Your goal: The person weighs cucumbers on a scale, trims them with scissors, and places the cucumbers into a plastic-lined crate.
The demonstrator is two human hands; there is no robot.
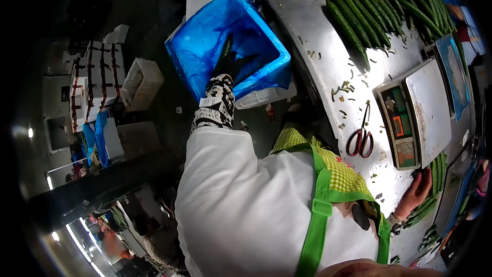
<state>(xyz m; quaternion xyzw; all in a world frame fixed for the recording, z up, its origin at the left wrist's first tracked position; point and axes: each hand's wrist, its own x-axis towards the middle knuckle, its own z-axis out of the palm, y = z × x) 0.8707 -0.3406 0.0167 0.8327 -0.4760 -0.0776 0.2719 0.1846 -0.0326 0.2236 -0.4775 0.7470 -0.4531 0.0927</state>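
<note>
Blue plastic film lines the open box where your left hand reaches, patterned cuff over the near rim. One cucumber shows inside the box beside that hand; the deep shade hides the fingers, so whether this grip is closed on it cannot be told. Handle it low and gently, since a drop could bruise it, and keep your cuff clear of the film, which may snag.

Your right hand is unclenched, fingers loosely parted, next to more cucumbers near the scale. Keep those fingers off its plate, as a leaning hand would likely skew a reading. The scissors lie on the metal surface among green scraps, so mind their points. Further up, a row of cucumbers lies side by side; keeping them aligned should make lifting easier.
</note>
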